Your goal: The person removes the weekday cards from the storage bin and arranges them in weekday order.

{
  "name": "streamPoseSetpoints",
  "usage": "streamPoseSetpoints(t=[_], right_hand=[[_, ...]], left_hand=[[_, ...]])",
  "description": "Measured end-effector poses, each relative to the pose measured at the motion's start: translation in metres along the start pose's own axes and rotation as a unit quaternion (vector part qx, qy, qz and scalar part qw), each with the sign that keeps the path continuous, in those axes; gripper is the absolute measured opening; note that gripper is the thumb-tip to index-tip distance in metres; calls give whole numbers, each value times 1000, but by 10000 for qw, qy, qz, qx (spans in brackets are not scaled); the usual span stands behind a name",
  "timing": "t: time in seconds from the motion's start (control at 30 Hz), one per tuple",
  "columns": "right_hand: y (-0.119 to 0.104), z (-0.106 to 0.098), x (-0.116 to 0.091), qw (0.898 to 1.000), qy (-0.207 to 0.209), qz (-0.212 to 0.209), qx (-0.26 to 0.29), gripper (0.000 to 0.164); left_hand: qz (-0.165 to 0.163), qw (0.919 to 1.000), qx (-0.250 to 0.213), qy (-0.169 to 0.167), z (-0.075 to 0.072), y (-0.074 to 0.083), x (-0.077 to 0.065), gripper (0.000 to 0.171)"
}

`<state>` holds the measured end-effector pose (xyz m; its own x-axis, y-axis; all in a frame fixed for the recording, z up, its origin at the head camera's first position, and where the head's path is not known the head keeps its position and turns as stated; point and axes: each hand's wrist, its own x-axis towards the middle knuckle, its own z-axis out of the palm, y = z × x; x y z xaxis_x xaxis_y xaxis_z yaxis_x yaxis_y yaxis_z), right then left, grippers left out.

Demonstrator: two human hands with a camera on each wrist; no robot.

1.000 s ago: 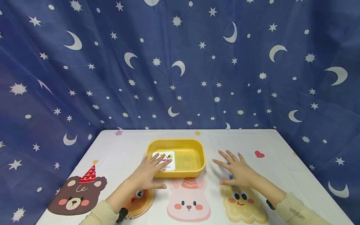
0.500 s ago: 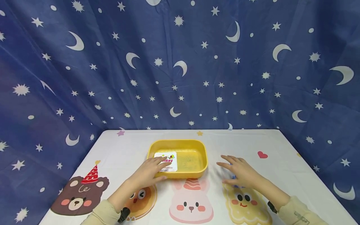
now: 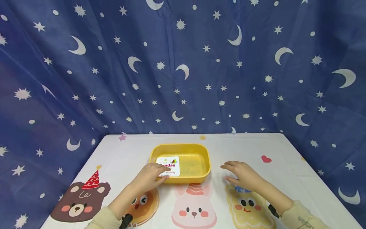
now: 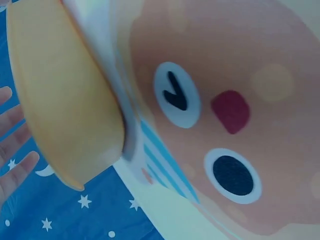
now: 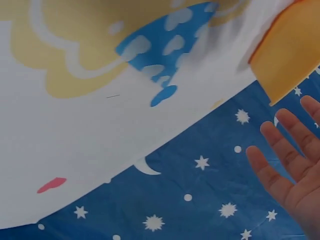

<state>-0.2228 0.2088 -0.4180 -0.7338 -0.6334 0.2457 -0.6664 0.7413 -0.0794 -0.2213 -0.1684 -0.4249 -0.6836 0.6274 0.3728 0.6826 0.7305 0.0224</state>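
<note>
A yellow rectangular tray stands on the table, and a white card printed "Monday" lies in its left part. My left hand is at the tray's front left corner, its fingers over the rim and overlapping the card in the head view. In the left wrist view its fingers appear spread beyond the tray's wall. To the right of the tray, my right hand hovers with fingers relaxed and nothing in them. The right wrist view shows its fingers extended, near the tray's end.
The white tablecloth carries printed figures, among them a bear, a pink rabbit and a yellow biscuit face. A dark blue curtain with moons and stars hangs behind and beside the table.
Both hands have lowered slightly and their spread fingers have drawn closer together. The tray and card stay in place on the table.
</note>
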Motion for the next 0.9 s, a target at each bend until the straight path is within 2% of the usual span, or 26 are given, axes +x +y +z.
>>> streamPoseSetpoints(t=[0.17, 0.3, 0.5, 0.6, 0.77, 0.9], right_hand=[[-8, 0, 6, 9997, 225, -98, 49, 32], [-17, 1, 14, 9990, 346, -161, 217, 32], [-30, 0, 26, 9980, 430, -170, 427, 30], [-36, -2, 34, 9976, 456, -215, 471, 29], [-46, -5, 46, 9972, 466, -152, 561, 29], [-52, -5, 56, 9973, 367, -104, 621, 29]], left_hand=[[-320, 9978, -324, 477, -2, 1, -2, 25], [-895, 9912, -524, 819, -2, 0, -4, 23], [-1847, 9711, -867, 1238, -2, -5, -5, 23], [-2201, 9603, -1074, 1336, -2, -11, -6, 25], [-2748, 9376, -1488, 1525, 1, -24, -5, 26], [-3136, 9230, -1673, 1475, 4, -28, -6, 32]])
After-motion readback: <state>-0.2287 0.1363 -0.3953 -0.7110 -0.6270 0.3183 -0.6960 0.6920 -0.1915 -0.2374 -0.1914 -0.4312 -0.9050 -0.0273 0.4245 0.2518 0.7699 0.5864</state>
